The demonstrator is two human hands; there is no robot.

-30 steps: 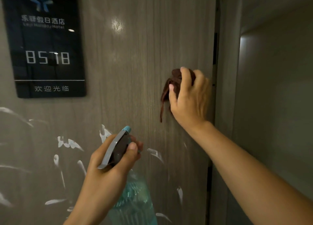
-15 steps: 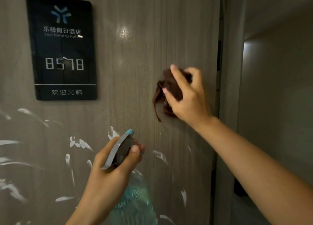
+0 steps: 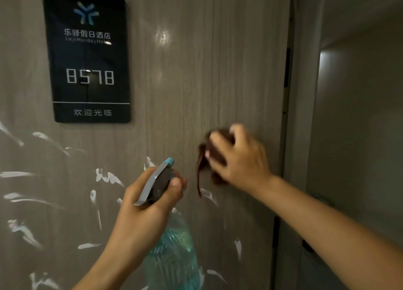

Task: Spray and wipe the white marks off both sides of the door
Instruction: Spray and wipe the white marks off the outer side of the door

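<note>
A grey wood-grain door (image 3: 196,71) fills the view, with several white marks (image 3: 109,177) smeared over its lower half. My right hand (image 3: 242,163) grips a bunched dark brown cloth (image 3: 205,161) and presses it against the door near the right edge; the hand is blurred by motion. My left hand (image 3: 148,204) grips the grey trigger head of a spray bottle (image 3: 172,259) with a teal body and teal nozzle pointing at the door, a little below and left of the cloth.
A black room-number plaque (image 3: 89,56) reading 8578 hangs at the upper left of the door. The door's right edge meets a grey frame (image 3: 301,115), with a dim wall (image 3: 359,137) beyond it.
My right hand has carried the cloth down the door, closer to the white marks. The spray bottle in my left hand has stayed about where it was.
</note>
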